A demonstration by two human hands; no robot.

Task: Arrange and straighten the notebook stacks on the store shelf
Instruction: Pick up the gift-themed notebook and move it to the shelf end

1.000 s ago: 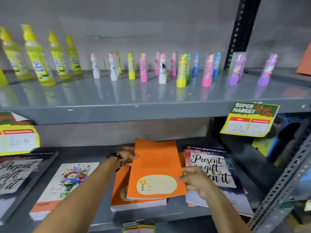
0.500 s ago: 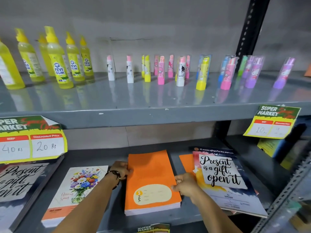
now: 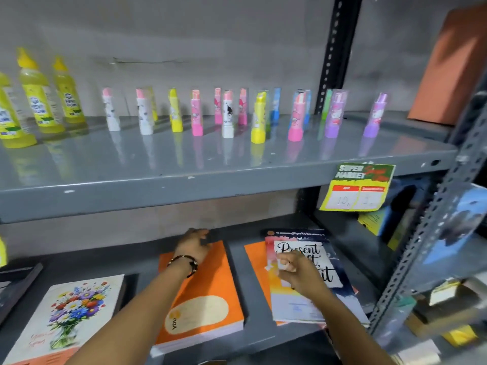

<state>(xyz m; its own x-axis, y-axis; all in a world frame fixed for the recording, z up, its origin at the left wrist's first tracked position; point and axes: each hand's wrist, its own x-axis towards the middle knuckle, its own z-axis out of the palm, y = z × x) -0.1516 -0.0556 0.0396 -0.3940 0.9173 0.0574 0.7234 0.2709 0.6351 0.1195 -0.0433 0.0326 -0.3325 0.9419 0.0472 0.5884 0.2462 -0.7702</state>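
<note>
On the lower shelf (image 3: 253, 264) lies an orange notebook stack (image 3: 208, 293) with a cream label. My left hand (image 3: 193, 245) rests on the stack's far edge, fingers bent over the back corner. To the right, a "Present is a gift" notebook stack (image 3: 311, 299) lies slightly skewed over another orange notebook (image 3: 257, 262). My right hand (image 3: 297, 270) hovers over that cover with fingers loosely curled, holding nothing. A flower-cover notebook stack (image 3: 66, 320) lies at the left.
The upper shelf (image 3: 184, 180) carries yellow gum bottles (image 3: 39, 101) and a row of coloured glue sticks (image 3: 229, 114). A yellow price tag (image 3: 355, 188) hangs from its edge. A perforated upright (image 3: 427, 241) stands at the right.
The orange notebook has been laid flat on its stack. My left hand slid to the stack's far edge. My right hand left the orange stack and moved right over the "Present" notebook.
</note>
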